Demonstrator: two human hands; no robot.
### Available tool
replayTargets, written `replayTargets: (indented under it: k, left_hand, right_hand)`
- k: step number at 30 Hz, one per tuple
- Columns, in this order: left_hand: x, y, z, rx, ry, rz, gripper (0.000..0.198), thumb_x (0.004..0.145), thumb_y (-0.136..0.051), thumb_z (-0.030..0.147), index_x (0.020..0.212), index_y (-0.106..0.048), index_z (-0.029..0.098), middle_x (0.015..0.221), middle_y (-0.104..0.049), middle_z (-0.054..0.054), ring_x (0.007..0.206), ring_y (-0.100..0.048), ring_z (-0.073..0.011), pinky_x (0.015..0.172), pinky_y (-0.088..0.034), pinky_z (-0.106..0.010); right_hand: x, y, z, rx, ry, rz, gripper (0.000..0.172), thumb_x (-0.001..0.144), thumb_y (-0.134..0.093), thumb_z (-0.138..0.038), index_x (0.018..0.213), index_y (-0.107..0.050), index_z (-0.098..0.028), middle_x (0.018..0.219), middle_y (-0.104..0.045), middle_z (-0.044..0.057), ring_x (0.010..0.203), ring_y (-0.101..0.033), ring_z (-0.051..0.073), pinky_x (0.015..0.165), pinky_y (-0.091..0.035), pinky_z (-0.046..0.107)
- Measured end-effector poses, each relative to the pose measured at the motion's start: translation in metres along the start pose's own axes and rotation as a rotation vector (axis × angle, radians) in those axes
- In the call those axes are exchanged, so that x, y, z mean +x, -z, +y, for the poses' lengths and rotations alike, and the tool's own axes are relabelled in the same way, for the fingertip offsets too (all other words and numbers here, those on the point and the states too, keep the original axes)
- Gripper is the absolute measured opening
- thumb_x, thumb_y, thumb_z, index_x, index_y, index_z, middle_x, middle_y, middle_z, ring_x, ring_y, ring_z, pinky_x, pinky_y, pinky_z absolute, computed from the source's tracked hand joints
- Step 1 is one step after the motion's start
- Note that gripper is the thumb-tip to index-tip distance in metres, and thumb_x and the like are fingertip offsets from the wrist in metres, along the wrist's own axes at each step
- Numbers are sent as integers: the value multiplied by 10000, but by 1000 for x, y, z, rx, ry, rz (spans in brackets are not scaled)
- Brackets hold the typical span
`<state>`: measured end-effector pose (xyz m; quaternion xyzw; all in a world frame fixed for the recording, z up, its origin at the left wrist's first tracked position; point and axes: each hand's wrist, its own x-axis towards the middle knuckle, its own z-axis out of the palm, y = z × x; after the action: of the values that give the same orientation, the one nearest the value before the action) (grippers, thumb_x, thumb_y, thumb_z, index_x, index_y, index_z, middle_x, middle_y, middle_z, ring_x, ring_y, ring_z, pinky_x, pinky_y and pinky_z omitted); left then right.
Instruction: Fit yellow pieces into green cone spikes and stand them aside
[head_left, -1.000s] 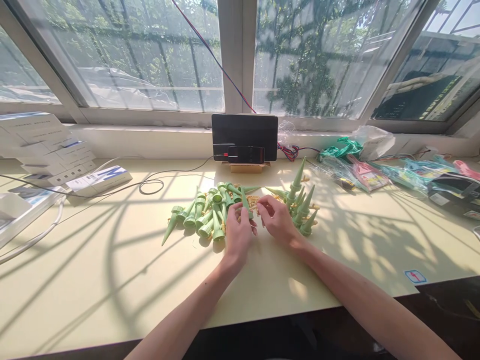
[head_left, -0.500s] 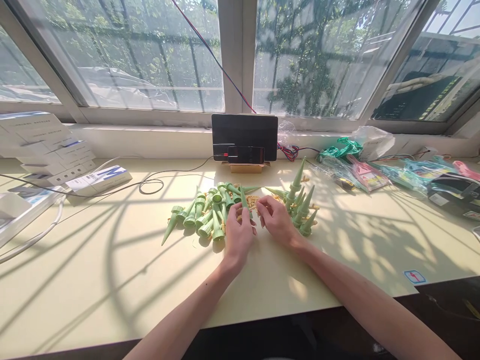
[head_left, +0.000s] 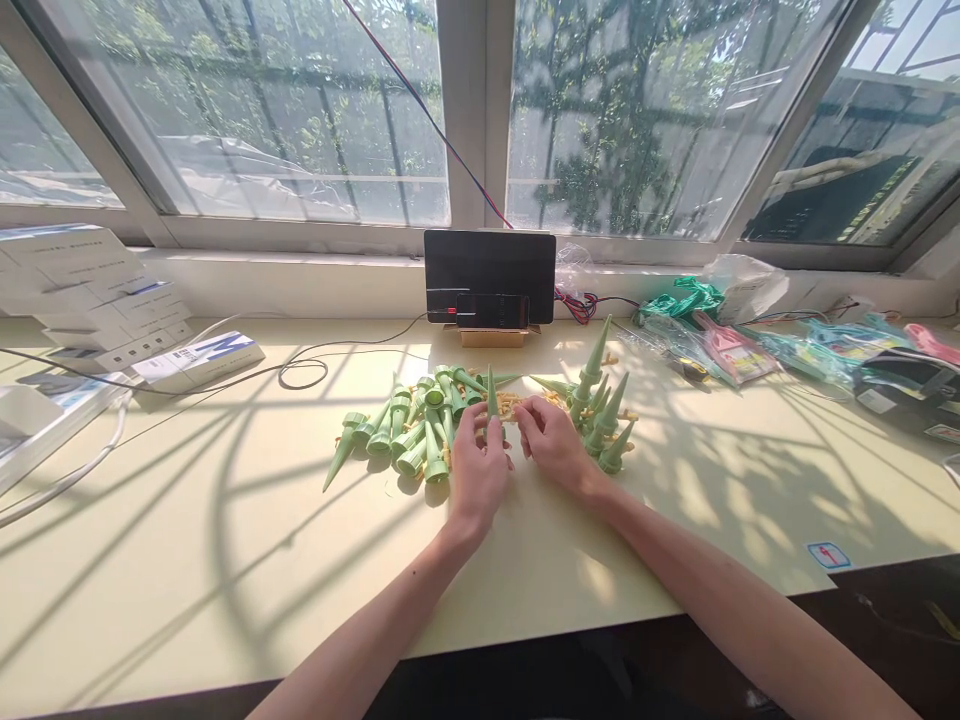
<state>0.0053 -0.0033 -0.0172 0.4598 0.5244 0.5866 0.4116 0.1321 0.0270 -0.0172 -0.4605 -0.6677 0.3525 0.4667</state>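
Holding a green cone spike (head_left: 491,398) upright with its tip pointing up, the left hand (head_left: 476,470) has its fingers curled around the lower part of it, just above the pale yellow table (head_left: 225,540). The right hand (head_left: 555,440) sits close beside it, fingers bent and pinched together near the spike's base; whether they grip a small part there is too small to tell. Both hands are near the middle of the table, between 2 groups of the same green pieces. To the left, a heap of lying spikes (head_left: 405,430) rests flat, tips pointing different ways, touching one another. To the right, a cluster of standing spikes (head_left: 604,400) stands upright, tips up, just beside the right hand. Small yellowish bits (head_left: 510,402) lie scattered between the 2 groups, right behind the fingers.

Behind the hands, a dark tablet (head_left: 489,272) leans against the window ledge with a phone (head_left: 491,310) propped on a stand in front of it. A black cable (head_left: 300,372) loops across the table on the left, near a stack of white boxes (head_left: 112,310). Coloured plastic packets (head_left: 750,345) lie on the right side of the table, well apart from the hands
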Motion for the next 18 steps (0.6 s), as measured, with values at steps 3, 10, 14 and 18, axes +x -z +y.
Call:
replayTargets:
  k: [3, 10, 14, 18]
  left_hand:
    - [0, 0, 0, -6, 0, -4, 274, 959, -581, 362, 1184, -607, 207, 998, -637, -60, 687, -629, -137, 481, -544, -240]
    - [-1, 0, 5, -3, 43, -2, 280, 981, -540, 338, 1202, -608, 181, 995, -646, -66, 661, -619, -125, 481, -529, -231]
    - [0, 0, 5, -8, 51, -7, 310, 984, -539, 361, 1211, -619, 166, 929, -649, -59, 660, -610, -134, 489, -526, -238]
    - [1, 0, 3, 4, 62, -6, 373, 974, -558, 395, 1248, -636, 155, 854, -652, -52, 662, -607, -150, 496, -519, -251]
  right_hand:
    - [1, 0, 2, -30, -4, 3, 368, 1027, -482, -502, 758, -472, -249, 493, -495, -55, 465, -484, 153, 560, -398, 309]
    - [2, -1, 1, -45, -2, 8, 396, 1030, -462, -521, 739, -451, -253, 492, -449, -58, 483, -436, 149, 548, -353, 305]
    - [1, -2, 0, -43, 16, 7, 399, 1032, -463, -528, 745, -447, -251, 512, -451, -54, 501, -428, 149, 546, -344, 300]
    - [1, -1, 0, -47, 30, 9, 418, 1029, -469, -552, 743, -456, -247, 536, -454, -48, 522, -422, 147, 551, -342, 296]
